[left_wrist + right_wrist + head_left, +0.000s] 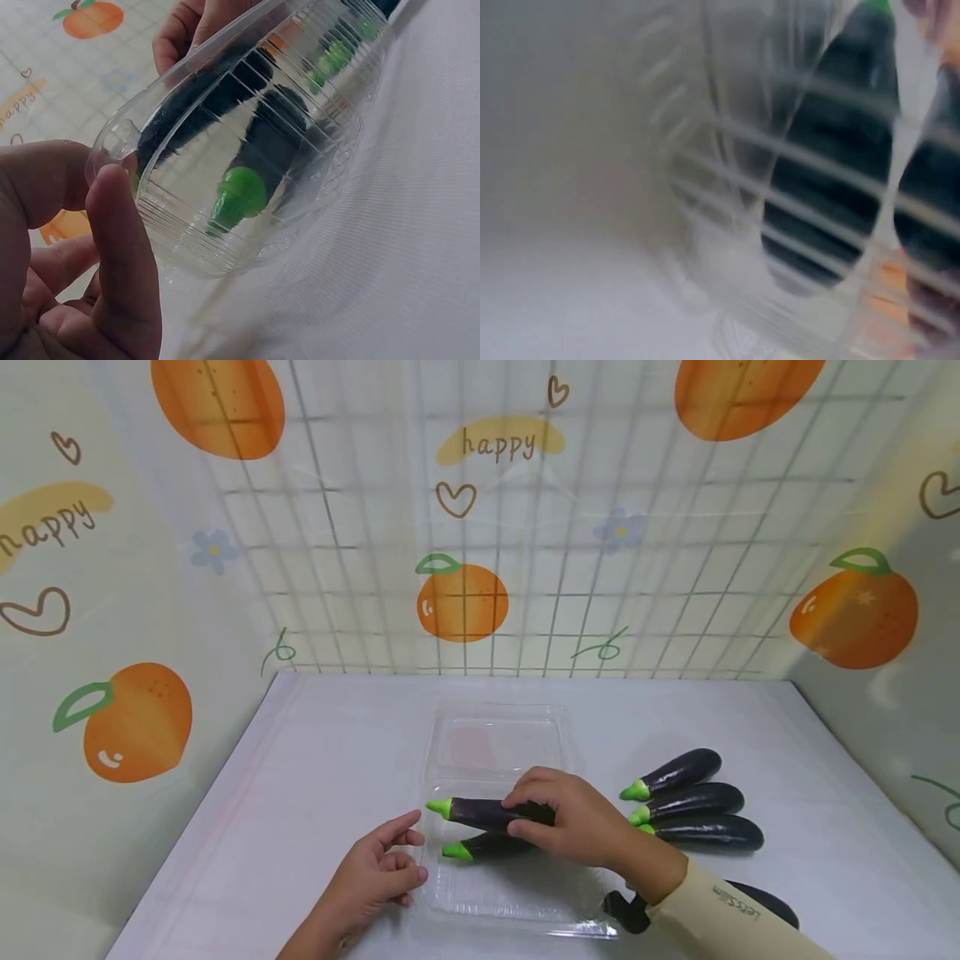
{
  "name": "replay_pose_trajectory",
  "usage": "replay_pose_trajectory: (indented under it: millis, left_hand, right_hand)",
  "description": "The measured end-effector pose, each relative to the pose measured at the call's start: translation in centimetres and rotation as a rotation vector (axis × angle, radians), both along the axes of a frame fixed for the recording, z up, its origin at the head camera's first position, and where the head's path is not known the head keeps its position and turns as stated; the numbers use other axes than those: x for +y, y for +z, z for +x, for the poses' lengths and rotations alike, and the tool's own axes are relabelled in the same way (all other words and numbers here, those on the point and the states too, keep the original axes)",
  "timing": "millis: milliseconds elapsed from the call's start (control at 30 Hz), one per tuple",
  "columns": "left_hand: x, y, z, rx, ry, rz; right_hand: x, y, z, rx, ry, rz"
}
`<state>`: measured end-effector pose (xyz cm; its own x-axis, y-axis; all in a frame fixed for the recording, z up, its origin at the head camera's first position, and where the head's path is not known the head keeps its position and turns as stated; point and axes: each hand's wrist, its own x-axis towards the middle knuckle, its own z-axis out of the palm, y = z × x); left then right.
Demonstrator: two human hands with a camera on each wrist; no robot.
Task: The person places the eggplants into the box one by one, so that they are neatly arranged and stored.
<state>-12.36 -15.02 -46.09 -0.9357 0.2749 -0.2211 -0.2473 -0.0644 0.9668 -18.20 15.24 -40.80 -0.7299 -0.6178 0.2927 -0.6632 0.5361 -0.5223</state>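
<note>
My right hand grips a dark purple eggplant with a green stem end, its stem pointing left, over the clear plastic container. Just in front of it, a second eggplant lies inside the container. At the container's left rim is my left hand, and in the left wrist view its fingertips pinch that rim. That view also shows both eggplants through the ribbed wall. The right wrist view is blurred, with an eggplant seen through the container side.
The container's open lid lies flat toward the back. Several eggplants lie to the right on the white table, one partly behind my right sleeve. A patterned curtain over a grid borders the back.
</note>
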Motion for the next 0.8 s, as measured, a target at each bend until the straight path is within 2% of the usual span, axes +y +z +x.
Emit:
replay_pose_trajectory:
  millis: [233, 433, 800]
  left_hand:
    - [0.0, 0.1, 0.0, -0.002, 0.005, -0.008]
    - [0.0, 0.2, 0.0, -0.007, 0.007, -0.018]
    - [0.0, 0.3, 0.1, -0.001, -0.009, 0.000]
  right_hand:
    - [-0.1, 0.3, -0.2, 0.068, -0.092, 0.092]
    - [-0.2, -0.1, -0.8, 0.056, -0.138, 0.177]
    - [-0.4, -0.6, -1.0, 0.029, -0.171, 0.220]
